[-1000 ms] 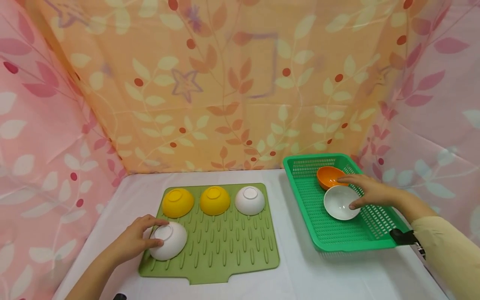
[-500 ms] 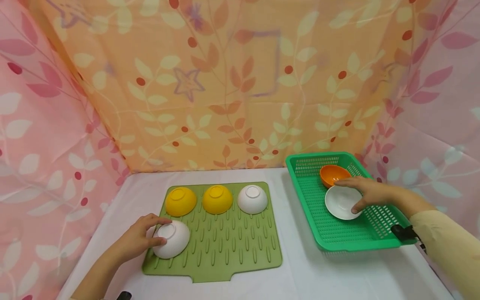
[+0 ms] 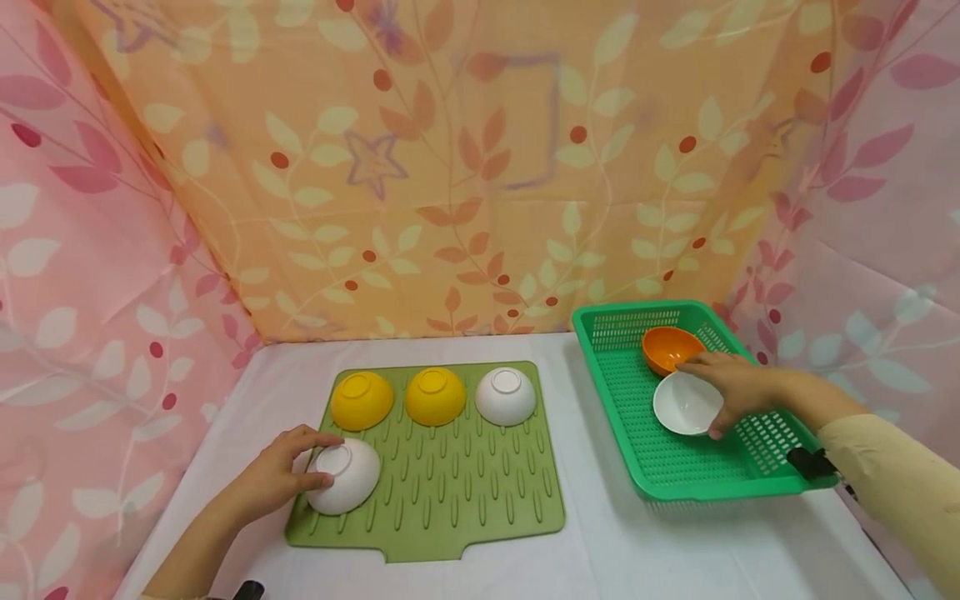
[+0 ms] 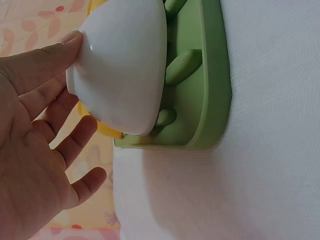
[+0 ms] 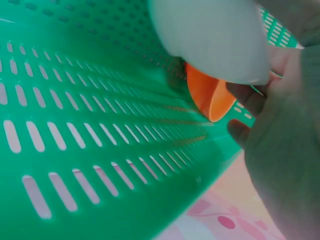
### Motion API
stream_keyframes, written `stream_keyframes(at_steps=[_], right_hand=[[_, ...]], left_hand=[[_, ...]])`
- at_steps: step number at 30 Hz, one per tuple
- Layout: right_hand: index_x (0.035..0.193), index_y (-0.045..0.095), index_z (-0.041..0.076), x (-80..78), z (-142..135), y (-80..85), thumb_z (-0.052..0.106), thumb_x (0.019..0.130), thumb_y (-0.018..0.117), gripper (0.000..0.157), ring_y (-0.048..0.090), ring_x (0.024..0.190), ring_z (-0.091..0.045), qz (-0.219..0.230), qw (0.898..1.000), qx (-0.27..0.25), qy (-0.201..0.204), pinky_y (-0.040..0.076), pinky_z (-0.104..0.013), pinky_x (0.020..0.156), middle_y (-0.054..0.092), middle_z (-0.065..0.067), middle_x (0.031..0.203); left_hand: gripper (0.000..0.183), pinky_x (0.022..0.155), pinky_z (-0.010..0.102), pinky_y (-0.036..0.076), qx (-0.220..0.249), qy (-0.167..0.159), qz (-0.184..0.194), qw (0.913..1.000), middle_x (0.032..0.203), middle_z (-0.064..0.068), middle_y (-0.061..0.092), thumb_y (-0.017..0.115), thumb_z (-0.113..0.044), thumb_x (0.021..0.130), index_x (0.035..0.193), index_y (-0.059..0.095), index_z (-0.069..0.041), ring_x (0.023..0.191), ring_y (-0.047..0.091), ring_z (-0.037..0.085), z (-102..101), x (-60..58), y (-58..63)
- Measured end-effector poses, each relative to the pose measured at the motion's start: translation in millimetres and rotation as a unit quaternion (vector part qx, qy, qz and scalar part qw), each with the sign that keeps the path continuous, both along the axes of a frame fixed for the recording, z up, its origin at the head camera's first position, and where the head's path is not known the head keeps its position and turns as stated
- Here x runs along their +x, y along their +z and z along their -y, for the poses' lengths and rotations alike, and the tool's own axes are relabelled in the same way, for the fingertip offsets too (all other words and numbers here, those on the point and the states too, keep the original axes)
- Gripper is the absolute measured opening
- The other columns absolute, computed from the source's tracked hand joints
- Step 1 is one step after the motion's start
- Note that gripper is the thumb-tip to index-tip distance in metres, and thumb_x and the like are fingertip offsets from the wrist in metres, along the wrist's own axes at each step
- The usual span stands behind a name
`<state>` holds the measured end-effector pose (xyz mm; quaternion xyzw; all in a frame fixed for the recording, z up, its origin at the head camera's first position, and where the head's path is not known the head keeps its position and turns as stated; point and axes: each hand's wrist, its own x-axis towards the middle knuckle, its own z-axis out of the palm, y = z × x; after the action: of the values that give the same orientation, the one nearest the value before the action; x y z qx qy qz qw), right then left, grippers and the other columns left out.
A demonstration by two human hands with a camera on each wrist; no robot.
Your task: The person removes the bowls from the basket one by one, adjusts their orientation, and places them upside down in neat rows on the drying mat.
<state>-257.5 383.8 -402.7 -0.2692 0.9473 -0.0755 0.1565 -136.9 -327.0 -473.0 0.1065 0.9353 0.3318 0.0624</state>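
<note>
Two of the six bowls have one of your hands on them. Nearest you is the white surface (image 3: 592, 550), and on it the green mat (image 3: 465, 483). At the mat's near left part, your left hand (image 3: 288, 471) pinches the near white bowl (image 3: 348, 479) by its upturned foot, between thumb and forefinger; the left wrist view shows the other fingers loose and off it. That bowl sits mouth down, and neither it nor the hand has visibly shifted in the last second.

Over to the right, past the near rim of the green basket (image 3: 712, 490), your right hand (image 3: 738, 387) is where the change shows. Half a second ago your thumb lay across the inside of the basket's white bowl (image 3: 684, 407); now it has slid out to the near right rim, with your fingers curved at the far rim, gripping the bowl between them. The bowl remains mouth up inside the basket, blurred in the right wrist view.

Farther back on the mat, two yellow bowls (image 3: 435, 397) and a far white bowl (image 3: 504, 398) stand upside down in a row, unchanged. The orange bowl (image 3: 663, 350) sits just behind your right fingers, before the leaf-patterned backdrop (image 3: 480, 167).
</note>
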Motion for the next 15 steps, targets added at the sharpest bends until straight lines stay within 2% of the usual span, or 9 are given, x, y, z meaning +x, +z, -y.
stream_keyframes(at_steps=[3,8,13,15], right_hand=[[0.148,0.049,0.003,1.6,4.0,4.4,0.046,0.064,0.094,0.104,0.037,0.130,-0.053,-0.006,1.000,-0.020,-0.008,0.043,-0.074,0.094,0.046,-0.026,0.147],[0.147,0.051,0.005,5.1,10.9,15.7,0.045,0.065,0.094,0.101,0.031,0.133,-0.056,-0.014,0.996,-0.084,-0.022,0.050,-0.071,0.087,0.043,-0.028,0.148],[0.145,0.053,0.008,6.8,17.7,26.0,0.049,0.064,0.095,0.100,0.044,0.125,-0.046,-0.063,0.990,-0.125,-0.014,0.057,-0.055,0.080,0.047,-0.021,0.143],[0.145,0.053,0.008,7.3,20.4,30.2,0.051,0.063,0.095,0.101,0.046,0.122,-0.042,-0.091,0.987,-0.130,-0.011,0.055,-0.055,0.082,0.049,-0.018,0.140]], left_hand=[[0.049,0.099,0.070,0.041,0.001,-0.001,0.003,1.0000,0.114,-0.006,0.062,0.085,-0.038,0.081,0.126,0.069,-0.030,0.123,0.050,0.033,0.6,-0.3,-0.2],[0.048,0.099,0.070,0.041,0.001,0.000,0.009,1.0000,0.115,-0.006,0.062,0.085,-0.040,0.081,0.125,0.069,-0.031,0.124,0.050,0.033,1.6,-0.3,-0.3],[0.047,0.099,0.070,0.041,0.005,-0.001,0.006,1.0000,0.114,-0.006,0.062,0.085,-0.038,0.081,0.125,0.070,-0.030,0.123,0.050,0.033,1.2,0.5,0.3],[0.048,0.099,0.070,0.041,0.007,-0.003,0.004,1.0000,0.114,-0.006,0.062,0.085,-0.039,0.081,0.125,0.070,-0.030,0.123,0.050,0.033,0.7,0.3,0.6]])
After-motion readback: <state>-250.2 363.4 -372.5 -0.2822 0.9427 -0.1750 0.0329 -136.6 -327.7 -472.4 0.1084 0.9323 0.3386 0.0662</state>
